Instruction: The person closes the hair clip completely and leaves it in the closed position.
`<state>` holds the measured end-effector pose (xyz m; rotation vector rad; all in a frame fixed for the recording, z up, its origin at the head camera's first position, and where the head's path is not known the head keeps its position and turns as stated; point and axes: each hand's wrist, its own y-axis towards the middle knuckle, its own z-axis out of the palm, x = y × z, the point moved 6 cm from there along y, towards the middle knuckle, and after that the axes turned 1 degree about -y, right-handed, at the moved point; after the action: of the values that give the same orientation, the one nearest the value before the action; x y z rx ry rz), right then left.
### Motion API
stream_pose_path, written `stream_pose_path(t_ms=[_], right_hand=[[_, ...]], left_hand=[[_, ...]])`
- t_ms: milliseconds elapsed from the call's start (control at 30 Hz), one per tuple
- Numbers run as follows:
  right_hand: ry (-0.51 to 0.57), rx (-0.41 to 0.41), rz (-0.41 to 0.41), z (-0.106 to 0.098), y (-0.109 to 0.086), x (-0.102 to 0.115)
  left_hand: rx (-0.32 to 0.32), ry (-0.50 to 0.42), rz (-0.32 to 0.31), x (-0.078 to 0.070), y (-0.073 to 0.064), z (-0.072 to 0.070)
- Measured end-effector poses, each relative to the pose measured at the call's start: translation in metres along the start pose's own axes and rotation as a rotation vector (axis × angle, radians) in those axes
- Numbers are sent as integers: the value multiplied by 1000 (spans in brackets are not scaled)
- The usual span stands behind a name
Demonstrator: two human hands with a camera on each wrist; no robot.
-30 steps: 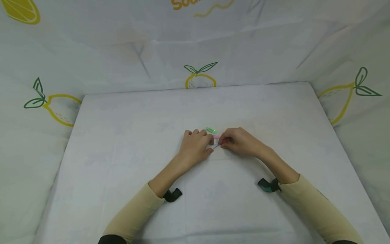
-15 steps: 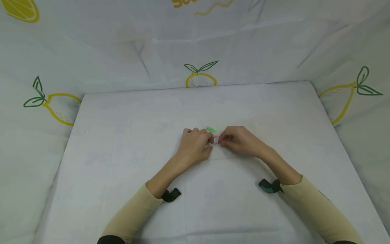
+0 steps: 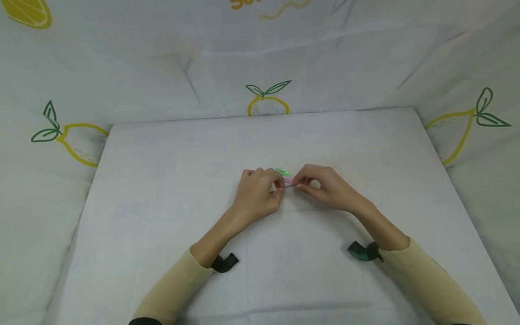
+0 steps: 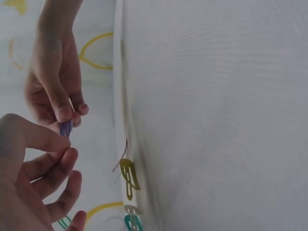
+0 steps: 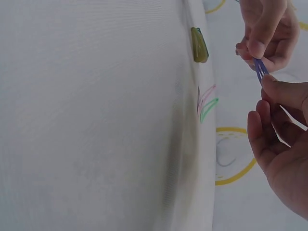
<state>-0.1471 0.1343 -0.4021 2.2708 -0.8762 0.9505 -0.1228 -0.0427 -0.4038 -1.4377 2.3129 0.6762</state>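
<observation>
A small purple snap hair clip (image 4: 65, 127) spans the short gap between the two hands, above the table. My left hand (image 3: 257, 192) pinches one end of it between thumb and index finger, other fingers loosely bent. On the other end, my right hand (image 3: 327, 187) grips with thumb and fingertips. In the right wrist view the slotted middle of the purple clip (image 5: 260, 68) shows, its ends hidden by the fingertips. Just beyond the hands on the table lie a green hair clip (image 3: 282, 172) and a pink hair clip (image 3: 287, 180), both with their parts spread in the right wrist view.
In the left wrist view an olive hair clip (image 4: 129, 175) and a teal one (image 4: 133, 223) lie on the white-covered table (image 3: 183, 158), with a pale clip (image 4: 131, 209) between them. White lemon-print cloth (image 3: 154, 72) stands around the table's back and sides.
The purple clip showed two spread strips a second ago and now appears as one straight line. Both hands have shifted slightly towards the back of the table.
</observation>
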Motion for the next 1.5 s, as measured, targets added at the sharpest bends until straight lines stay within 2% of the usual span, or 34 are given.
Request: stream_pose_path(t_ms=[200, 533, 667, 967, 1167, 1400, 1500], right_hand=[[42, -3, -27, -4, 1, 6], [116, 59, -20, 0, -3, 4], [137, 74, -1, 2, -4, 2], [265, 142, 72, 5, -7, -3], [321, 184, 64, 7, -8, -4], [401, 227, 59, 10, -10, -4], [400, 225, 61, 9, -10, -4]], left_hand=[[-43, -46, 21, 0, -2, -6], [-10, -93, 23, 2, -4, -7], [18, -130, 34, 3, -5, -7], [91, -259, 52, 5, -8, -8], [144, -383, 76, 6, -8, -6], [239, -543, 44, 9, -11, -1], [256, -577, 21, 9, -12, 0]])
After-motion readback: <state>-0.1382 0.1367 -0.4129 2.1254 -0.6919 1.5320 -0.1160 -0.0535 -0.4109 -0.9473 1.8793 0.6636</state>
